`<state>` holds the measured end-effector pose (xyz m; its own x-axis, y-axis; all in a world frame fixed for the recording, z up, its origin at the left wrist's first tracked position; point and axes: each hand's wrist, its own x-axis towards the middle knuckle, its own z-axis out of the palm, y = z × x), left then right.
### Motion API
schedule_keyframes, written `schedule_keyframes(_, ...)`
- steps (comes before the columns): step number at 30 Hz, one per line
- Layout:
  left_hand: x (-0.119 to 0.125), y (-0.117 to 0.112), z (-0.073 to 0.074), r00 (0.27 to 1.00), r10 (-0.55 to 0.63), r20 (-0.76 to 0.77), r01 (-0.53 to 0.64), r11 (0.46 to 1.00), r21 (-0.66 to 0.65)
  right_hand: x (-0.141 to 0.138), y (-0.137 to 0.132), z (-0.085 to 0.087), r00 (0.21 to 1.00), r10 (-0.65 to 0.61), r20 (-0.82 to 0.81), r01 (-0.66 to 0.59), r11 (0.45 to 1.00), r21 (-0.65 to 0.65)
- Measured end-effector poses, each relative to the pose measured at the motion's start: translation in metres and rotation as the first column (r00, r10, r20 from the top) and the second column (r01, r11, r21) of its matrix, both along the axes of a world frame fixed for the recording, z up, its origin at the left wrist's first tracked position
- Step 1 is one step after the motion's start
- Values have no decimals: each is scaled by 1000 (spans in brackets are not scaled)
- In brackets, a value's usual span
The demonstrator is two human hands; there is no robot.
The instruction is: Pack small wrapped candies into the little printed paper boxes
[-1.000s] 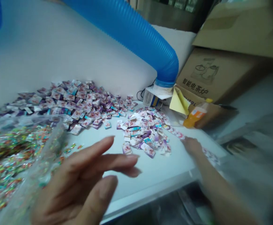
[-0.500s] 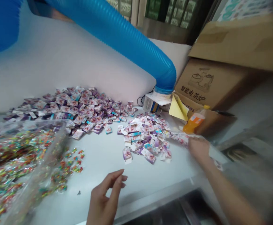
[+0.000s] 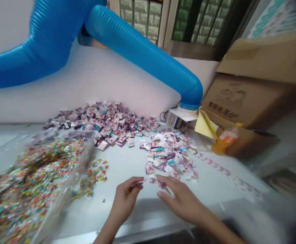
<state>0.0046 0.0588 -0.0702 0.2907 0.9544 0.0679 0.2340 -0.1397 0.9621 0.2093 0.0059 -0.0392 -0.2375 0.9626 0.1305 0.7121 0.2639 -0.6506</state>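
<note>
My left hand [image 3: 126, 196] is closed, its thumb and fingers pinching a thin, pale flattened small box [image 3: 138, 183]. My right hand [image 3: 182, 196] faces it at the same height, with a small printed box [image 3: 161, 184] between its fingertips and thumb. Blur hides whether the two hands hold one piece or two. Just beyond the fingers lies a heap of small purple, white and blue printed boxes [image 3: 163, 152], several with flaps sticking out. To the right of that heap, a strip of flat printed pieces [image 3: 214, 165] lies along the table.
A larger pile of similar boxes [image 3: 107, 122] rests against the wall. At left, a clear plastic bag [image 3: 83, 166] holds colourful wrapped bits, with loose ones [image 3: 97, 173] beside it. A blue duct [image 3: 148, 51], orange drink bottle [image 3: 224, 140] and cardboard box [image 3: 229, 98] stand behind.
My right hand has come from the printed strip at the right to the middle, beside my left hand. The left hand has risen slightly and holds a flat piece. The view has shifted.
</note>
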Motion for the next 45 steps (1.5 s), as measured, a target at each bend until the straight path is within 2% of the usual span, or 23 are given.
schedule_keyframes(1, -5, 0, 2, 996, 0, 91, 10, 994, -105, -2, 1, -4, 999, 0, -54, -4, 997, -75)
schedule_keyframes(3, -12, -2, 4, 988, 8, 153, 18, 986, -168, -9, 4, -12, 995, 6, -98, -19, 991, -134)
schedule_keyframes(6, -17, -10, 1, 999, 42, 26, -41, 999, -16, -26, 7, -23, 996, -81, 39, 83, 996, -43)
schedule_keyframes(9, -18, -19, -5, 992, 102, -80, -91, 986, 136, -43, 10, -26, 977, -156, 148, 157, 988, 1)
schedule_keyframes(12, -21, -23, -9, 975, 223, -25, -219, 969, 111, -53, 12, -25, 980, -167, 110, 172, 985, -35)
schedule_keyframes(15, -25, -21, -11, 958, 285, 40, -285, 958, 1, -53, 12, -20, 986, -148, -73, 133, 975, -176)
schedule_keyframes(18, -29, -16, -14, 942, 267, 204, -224, 952, -209, -47, 11, -13, 926, -63, -373, -78, 933, -352)
schedule_keyframes(20, -31, -13, -15, 901, 283, 329, -171, 928, -331, -44, 11, -11, 840, -21, -541, -234, 887, -397)
schedule_keyframes(21, -32, -13, -16, 888, 280, 365, -141, 921, -362, -43, 12, -12, 815, -17, -580, -264, 879, -397)
schedule_keyframes(22, -32, -13, -17, 885, 264, 383, -111, 919, -377, -43, 13, -14, 815, -27, -579, -241, 892, -381)
schedule_keyframes(24, -32, -14, -17, 899, 214, 382, -57, 922, -382, -44, 15, -22, 863, -81, -499, -106, 936, -335)
schedule_keyframes(26, -31, -16, -17, 921, 161, 355, -16, 926, -378, -48, 19, -33, 878, -149, -455, -14, 942, -336)
schedule_keyframes(29, -29, -20, -16, 943, 128, 307, -1, 924, -381, -52, 25, -44, 789, -191, -583, -101, 897, -430)
schedule_keyframes(31, -28, -23, -15, 952, 140, 273, -25, 922, -386, -54, 29, -47, 736, -195, -649, -153, 885, -440)
schedule_keyframes(37, -26, -26, -13, 928, 231, 293, -82, 893, -443, -49, 27, -46, 717, -109, -689, -252, 881, -401)
schedule_keyframes(40, -23, -29, -15, 913, 233, 334, -32, 859, -512, -51, 23, -52, 705, -148, -694, -250, 864, -438)
schedule_keyframes(43, -21, -31, -17, 850, 280, 446, 48, 802, -595, -56, 23, -56, 656, -196, -729, -234, 865, -443)
schedule_keyframes(45, -21, -32, -19, 804, 267, 531, 137, 787, -602, -57, 24, -55, 643, -184, -743, -236, 876, -421)
